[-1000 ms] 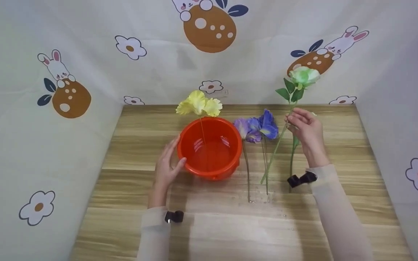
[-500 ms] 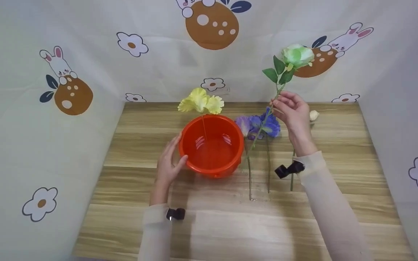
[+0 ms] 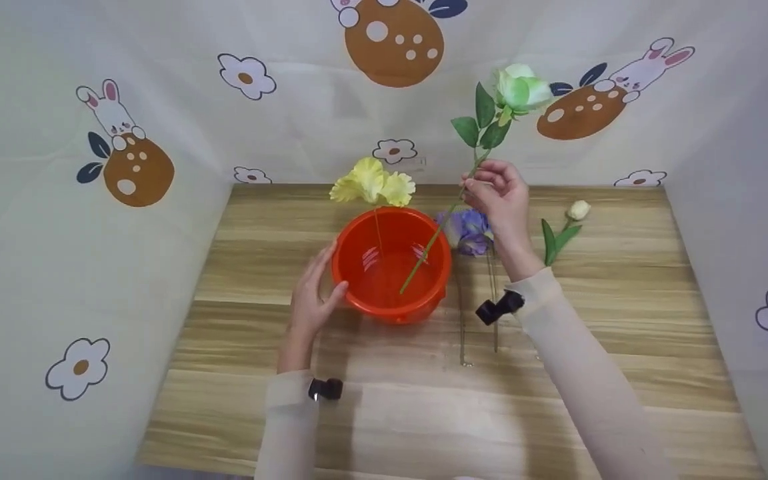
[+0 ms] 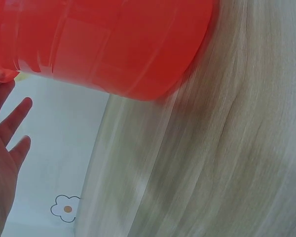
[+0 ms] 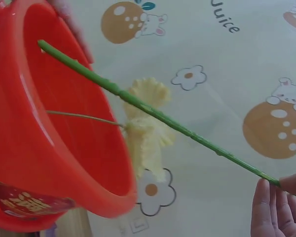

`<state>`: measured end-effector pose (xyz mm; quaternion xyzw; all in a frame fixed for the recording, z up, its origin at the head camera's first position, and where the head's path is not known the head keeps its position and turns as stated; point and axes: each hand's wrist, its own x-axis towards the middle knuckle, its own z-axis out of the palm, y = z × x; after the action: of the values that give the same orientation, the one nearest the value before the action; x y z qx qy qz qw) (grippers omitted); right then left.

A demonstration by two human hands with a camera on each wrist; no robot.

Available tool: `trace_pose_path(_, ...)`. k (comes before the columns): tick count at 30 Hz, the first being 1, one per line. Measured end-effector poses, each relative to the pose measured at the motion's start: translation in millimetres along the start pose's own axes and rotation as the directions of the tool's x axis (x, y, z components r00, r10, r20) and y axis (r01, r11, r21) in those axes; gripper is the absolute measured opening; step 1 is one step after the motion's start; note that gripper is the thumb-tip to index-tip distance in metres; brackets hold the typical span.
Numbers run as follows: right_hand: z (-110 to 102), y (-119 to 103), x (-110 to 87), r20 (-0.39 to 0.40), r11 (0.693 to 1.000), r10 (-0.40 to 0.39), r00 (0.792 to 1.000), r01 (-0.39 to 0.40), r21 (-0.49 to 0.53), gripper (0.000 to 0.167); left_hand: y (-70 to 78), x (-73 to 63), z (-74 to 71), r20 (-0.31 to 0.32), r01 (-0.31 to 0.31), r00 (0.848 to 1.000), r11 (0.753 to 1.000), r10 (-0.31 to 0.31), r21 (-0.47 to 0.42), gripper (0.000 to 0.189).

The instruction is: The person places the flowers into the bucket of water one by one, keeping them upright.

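The right hand (image 3: 503, 200) swings a pinched rose stem (image 5: 163, 117) from beside to over the red bucket (image 3: 399, 317), left hand (image 3: 311, 300) touching it, fingers extended.

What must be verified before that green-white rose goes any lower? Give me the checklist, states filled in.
1. Right hand pinching the stem of the green-white rose: ok.
2. Stem's lower end lined up with the mouth of the red bucket: ok.
3. Bucket upright on the table: ok.
4. Left hand at the bucket's side: ok; how firmly it presses: cannot tell.
5. Yellow flower leaning at the far rim, leaving room: ok.
6. Stem end on the bucket's bottom: cannot tell.
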<state>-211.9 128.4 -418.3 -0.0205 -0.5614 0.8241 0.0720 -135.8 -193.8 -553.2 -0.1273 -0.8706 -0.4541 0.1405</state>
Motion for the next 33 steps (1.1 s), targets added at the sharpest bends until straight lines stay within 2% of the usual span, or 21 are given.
trace_pose_path(3,5.1,10.2,-1.1,0.018,1.000,0.002,1.000,-0.001,-0.026,0.024,-0.5,1.2,0.7,-0.001,-0.003,1.000,1.000,0.003,0.007,0.067)
trace_pose_path(10,13.2,34.2,-6.3,0.049,0.993,0.059,0.997,-0.054,-0.105,0.027,-2.2,1.3,2.1,-0.017,-0.032,0.999,0.999,0.032,0.002,0.068)
trace_pose_path(17,20.9,52.5,-10.4,0.082,0.973,0.108,0.991,-0.088,-0.215,0.025,-0.6,0.7,1.7,-0.008,0.003,1.000,1.000,-0.003,-0.002,0.068)
trace_pose_path(24,28.4,59.9,-10.9,0.097,0.936,0.164,0.982,-0.124,-0.329,0.027,-1.1,-0.1,1.5,-0.009,-0.006,1.000,1.000,0.006,0.002,0.067)
trace_pose_path(31,37.8,62.6,-12.1,0.135,0.874,0.170,0.976,-0.086,-0.478,0.025,-0.6,-1.5,1.1,-0.023,-0.012,1.000,1.000,0.012,-0.004,0.067)
trace_pose_path(33,40.5,63.5,-12.2,0.146,0.848,0.166,0.975,-0.065,-0.527,0.024,-0.4,-1.3,1.6,-0.019,-0.015,1.000,1.000,0.015,-0.001,0.067)
